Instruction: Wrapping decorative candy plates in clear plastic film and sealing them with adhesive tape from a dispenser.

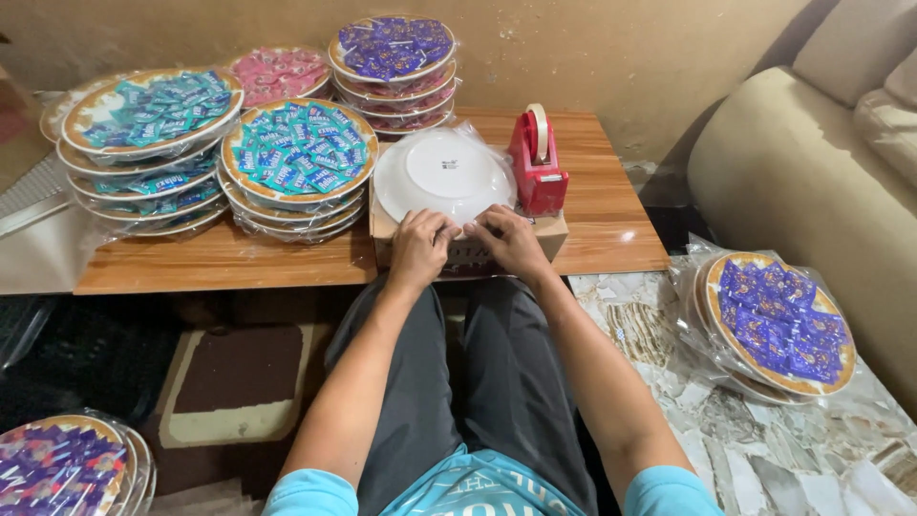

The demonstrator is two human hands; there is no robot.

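**Hands at plate rim, wrap unfinished**

Left hand [420, 247] and right hand [511, 241] pressed side by side, fingers curled, pinching clear plastic wrap [478, 137] at near edge of upturned white plate [442, 175], frame centre. Plate resting on cardboard box [549, 232], just above both hands. Red tape dispenser [537, 162] immediately right. Judged: many wrapped candy plates [298, 153] stacked upper left; this one unsealed.

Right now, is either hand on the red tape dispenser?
No. The left hand and right hand both press the near edge of the upturned white plate; the red tape dispenser stands untouched beside it.
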